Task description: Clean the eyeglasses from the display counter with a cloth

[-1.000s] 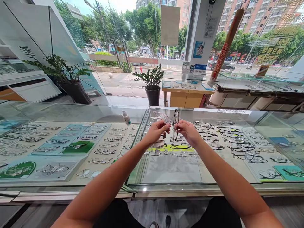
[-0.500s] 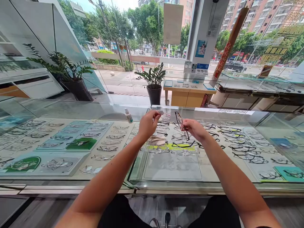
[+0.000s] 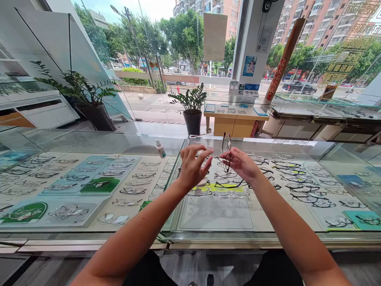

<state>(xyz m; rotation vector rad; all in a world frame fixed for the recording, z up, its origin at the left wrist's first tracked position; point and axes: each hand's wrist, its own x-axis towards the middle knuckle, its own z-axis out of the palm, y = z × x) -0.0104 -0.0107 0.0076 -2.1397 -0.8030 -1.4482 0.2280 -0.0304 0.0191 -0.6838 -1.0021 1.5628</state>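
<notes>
My right hand (image 3: 241,163) holds a pair of dark-framed glasses (image 3: 227,149) upright above the glass counter. To its left, my left hand (image 3: 193,163) is raised with thumb and fingers apart, and nothing shows between them. A small gap separates its fingertips from the glasses. Under both hands, rows of eyeglasses (image 3: 230,193) lie inside the glass display case, some on a yellow-green strip.
A small white spray bottle (image 3: 160,149) stands on the counter left of my left hand. More eyeglasses (image 3: 133,191) fill the left case. Beyond the counter are a potted plant (image 3: 192,119) and a wooden display table (image 3: 235,123).
My left hand has opened and moved slightly right and down; the small item at its fingertips no longer shows there. The glasses in my right hand have turned more upright.
</notes>
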